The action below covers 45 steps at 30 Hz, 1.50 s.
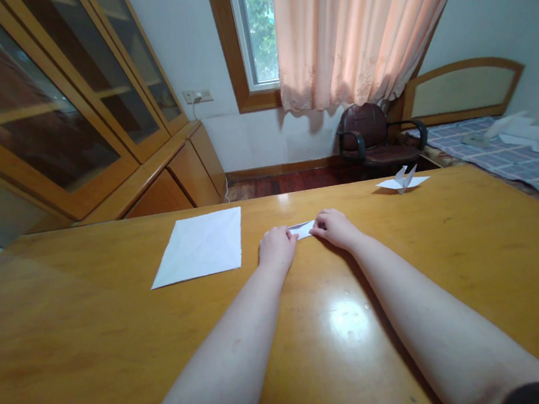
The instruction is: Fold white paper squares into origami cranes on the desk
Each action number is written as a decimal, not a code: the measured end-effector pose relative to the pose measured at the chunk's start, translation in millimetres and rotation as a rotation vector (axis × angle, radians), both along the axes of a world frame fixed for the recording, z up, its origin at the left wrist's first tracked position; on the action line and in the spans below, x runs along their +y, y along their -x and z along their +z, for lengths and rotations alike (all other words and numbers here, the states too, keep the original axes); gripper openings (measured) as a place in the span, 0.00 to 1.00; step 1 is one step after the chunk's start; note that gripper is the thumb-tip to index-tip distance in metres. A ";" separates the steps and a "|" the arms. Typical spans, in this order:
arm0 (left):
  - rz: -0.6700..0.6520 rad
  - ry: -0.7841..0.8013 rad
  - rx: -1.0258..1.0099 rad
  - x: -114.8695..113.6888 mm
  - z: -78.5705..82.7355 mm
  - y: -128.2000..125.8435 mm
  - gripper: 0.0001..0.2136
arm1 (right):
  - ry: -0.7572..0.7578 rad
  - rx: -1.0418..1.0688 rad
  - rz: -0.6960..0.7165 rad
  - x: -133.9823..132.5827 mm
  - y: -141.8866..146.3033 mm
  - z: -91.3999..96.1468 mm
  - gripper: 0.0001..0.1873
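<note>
A small piece of folded white paper (303,230) lies low over the table, with its upper edge parted a little from the layer below. My left hand (277,248) is closed on its left end, thumb on top. At the right end my right hand (333,228) pinches the paper between thumb and fingers. Both ends of the paper are hidden under my fingers. Left of my hands a flat white sheet of paper (201,245) rests on the table. A folded white paper crane (402,180) stands near the far edge, to the right.
The yellow wooden table (96,351) stretches under both arms, its far edge just past my hands. Beyond it stand a glass-door cabinet (145,138) on the left, a brown armchair (368,132) under the curtain (352,30), and a bed (511,148) at right.
</note>
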<state>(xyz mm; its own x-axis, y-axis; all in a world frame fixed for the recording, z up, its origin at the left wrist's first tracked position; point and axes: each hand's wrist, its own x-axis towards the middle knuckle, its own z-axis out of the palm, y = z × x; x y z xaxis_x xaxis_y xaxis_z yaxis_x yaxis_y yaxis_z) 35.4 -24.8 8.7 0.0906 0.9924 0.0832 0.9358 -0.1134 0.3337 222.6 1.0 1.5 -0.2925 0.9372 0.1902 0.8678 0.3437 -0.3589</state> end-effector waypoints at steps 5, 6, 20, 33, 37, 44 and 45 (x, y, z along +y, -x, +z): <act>0.004 0.021 -0.011 3.2 0.2 0.8 0.10 | 0.009 0.028 -0.019 0.6 0.9 -0.3 0.10; 0.005 0.022 -0.013 3.5 0.4 1.0 0.10 | 0.015 0.042 -0.026 0.9 1.1 -0.7 0.09; -0.124 -0.002 -0.042 2.3 0.6 -0.5 0.09 | 0.106 0.113 -0.191 -3.1 11.3 -0.8 0.15; -0.313 -0.068 0.168 -24.7 8.2 -21.8 0.17 | 0.143 0.085 -0.328 0.9 6.5 1.3 0.13; -0.275 -0.022 0.184 -26.7 12.0 -22.1 0.18 | 0.153 0.137 -0.344 1.5 4.8 0.4 0.11; -0.128 0.038 0.208 -28.9 16.6 -23.7 0.16 | 0.103 0.071 -0.439 5.3 -5.8 -2.7 0.18; -0.107 0.045 0.210 -28.9 17.0 -23.7 0.16 | 0.106 0.063 -0.445 6.0 -7.3 -2.6 0.20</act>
